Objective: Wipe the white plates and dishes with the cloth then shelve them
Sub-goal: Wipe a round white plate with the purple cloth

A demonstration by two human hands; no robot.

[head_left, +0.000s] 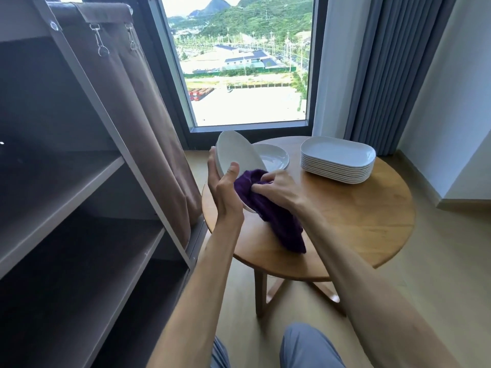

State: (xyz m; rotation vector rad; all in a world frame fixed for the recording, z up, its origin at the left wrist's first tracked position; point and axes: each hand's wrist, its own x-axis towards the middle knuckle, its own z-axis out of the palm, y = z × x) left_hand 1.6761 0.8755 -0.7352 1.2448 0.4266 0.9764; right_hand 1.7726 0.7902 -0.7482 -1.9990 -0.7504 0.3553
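Note:
My left hand grips a white plate by its rim, tilted up on edge over the left side of the round wooden table. My right hand holds a purple cloth against the plate's lower face; the cloth hangs down toward the tabletop. Behind the held plate a white round plate lies on the table. A stack of several white oblong dishes stands at the table's far right.
An open grey shelf unit with bare shelves stands at the left, its brown fabric cover pulled aside. A window and grey curtains are behind the table. My knees show at the bottom.

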